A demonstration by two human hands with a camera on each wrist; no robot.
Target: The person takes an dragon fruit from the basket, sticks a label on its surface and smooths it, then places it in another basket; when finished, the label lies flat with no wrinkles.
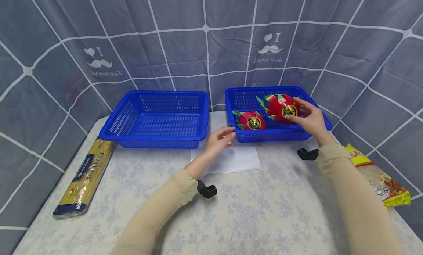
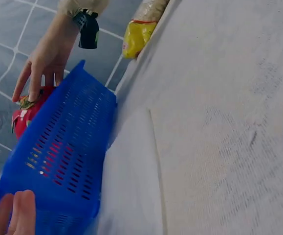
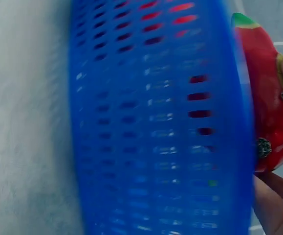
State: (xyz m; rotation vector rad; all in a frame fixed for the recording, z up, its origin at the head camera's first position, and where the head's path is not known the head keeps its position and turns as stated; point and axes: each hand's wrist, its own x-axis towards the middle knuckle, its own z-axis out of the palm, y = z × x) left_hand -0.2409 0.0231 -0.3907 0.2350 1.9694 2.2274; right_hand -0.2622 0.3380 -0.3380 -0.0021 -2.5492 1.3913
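My right hand [image 1: 312, 119] grips a red dragon fruit [image 1: 279, 107] with green-tipped scales and a black-and-gold round label. Thumb and fingers lie on opposite sides of the fruit, which is held over the right blue basket [image 1: 274, 136]. In the right wrist view the same dragon fruit [image 3: 264, 83] shows beyond the basket's side wall. Another dragon fruit [image 1: 252, 120] with a similar label lies inside that basket, at its left. At the basket's front left corner is my left hand [image 1: 218, 140], fingers loosely extended with fingertips right at the rim and nothing held.
On the left stands a second blue basket [image 1: 153, 140] with nothing in it. A long pack of spaghetti [image 1: 86, 176] lies left of it. A yellow-and-clear food bag [image 1: 380, 178] lies at the right edge. White paper [image 1: 236, 161] is under the baskets' front, and a grey curtain [image 1: 185, 53] hangs behind.
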